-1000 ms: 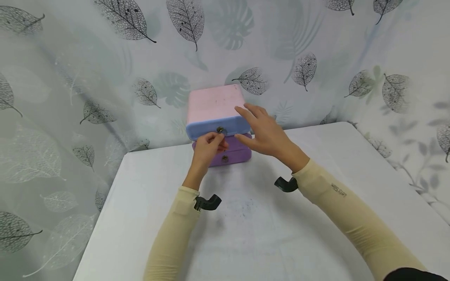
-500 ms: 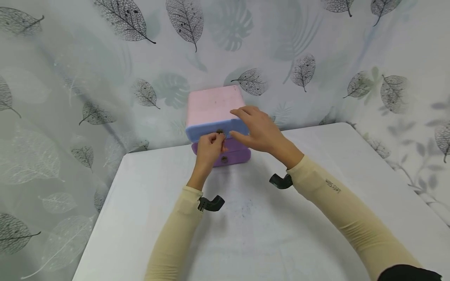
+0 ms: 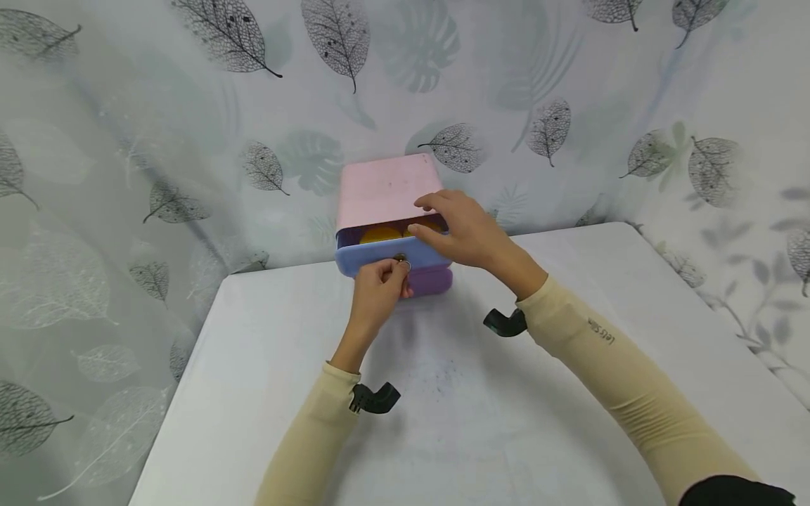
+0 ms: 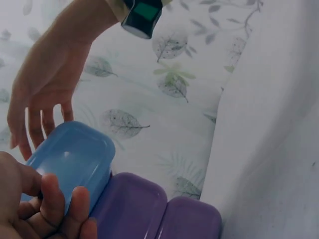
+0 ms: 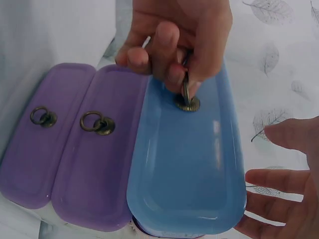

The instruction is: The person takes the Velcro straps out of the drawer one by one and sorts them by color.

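Note:
A small drawer chest with a pink top stands at the back of the table. Its blue top drawer is partly pulled out, and rounded yellow things show inside. My left hand pinches the brass ring pull on the blue front between thumb and finger. Beside the chest's upper right corner is my right hand, fingers extended and spread; in the right wrist view its fingertips reach the blue drawer's edge, though firm contact is hard to tell. Two purple drawers below are closed, each with a brass ring.
A white cloth covers the table. Close behind the chest hangs a leaf-patterned curtain or wall covering, which also runs along both sides. Each sleeved forearm carries a dark wrist camera mount.
The blue drawer has come forward out of the chest, drawn by my left hand on its ring, and the yellow contents have come into view. My right hand has shifted slightly left.

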{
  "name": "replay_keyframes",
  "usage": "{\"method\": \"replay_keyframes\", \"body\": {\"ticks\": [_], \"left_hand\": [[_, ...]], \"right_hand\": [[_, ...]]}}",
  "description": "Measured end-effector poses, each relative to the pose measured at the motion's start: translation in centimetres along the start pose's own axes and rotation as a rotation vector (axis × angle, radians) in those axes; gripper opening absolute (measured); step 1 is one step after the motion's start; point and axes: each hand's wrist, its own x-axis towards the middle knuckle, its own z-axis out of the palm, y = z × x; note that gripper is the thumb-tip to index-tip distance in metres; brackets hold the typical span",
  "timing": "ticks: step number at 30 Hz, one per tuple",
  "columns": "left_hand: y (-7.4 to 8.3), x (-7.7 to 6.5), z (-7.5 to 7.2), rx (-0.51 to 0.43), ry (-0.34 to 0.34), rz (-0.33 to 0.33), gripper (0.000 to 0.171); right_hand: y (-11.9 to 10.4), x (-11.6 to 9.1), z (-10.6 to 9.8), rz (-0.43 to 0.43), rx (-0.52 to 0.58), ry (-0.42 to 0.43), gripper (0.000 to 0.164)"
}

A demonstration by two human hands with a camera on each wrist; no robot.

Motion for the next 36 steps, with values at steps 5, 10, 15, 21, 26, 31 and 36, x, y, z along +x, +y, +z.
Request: {"method": "replay_keyframes", "body": {"ticks": [5, 10, 15, 21, 26, 31, 36], "left_hand": [[0.4, -1.4, -0.1, -0.013, -0.011, 0.006, 0.037], [0.5, -2.6, -0.2, -0.013, -0.035, 0.006, 0.039], [0.7, -3.6, -0.3, -0.016, -0.059, 0.01, 0.037], [0.9, -4.8, -0.3, -0.016, -0.074, -0.002, 0.036], [1.0, -5.8, -0.2, -0.015, -0.078, -0.013, 0.036], [1.0, -6.5, -0.2, -0.017, -0.08, -0.008, 0.037], [0.9, -7.1, -0.1, -0.027, -0.077, -0.009, 0.037]], "right_hand": [[0.0, 0.1, -0.3, -0.027, 0.045, 0.01, 0.038], [0.2, 0.3, -0.4, -0.015, 0.07, -0.01, 0.036], [0.1, 0.3, -0.6, 0.018, 0.065, -0.04, 0.037], [0.1, 0.4, -0.6, 0.047, 0.032, -0.126, 0.041], [0.3, 0.3, -0.4, 0.047, -0.007, -0.205, 0.047], [0.1, 0.0, -0.4, 0.056, -0.023, -0.304, 0.055], [-0.2, -0.2, -0.3, 0.045, -0.072, -0.396, 0.061]]}}
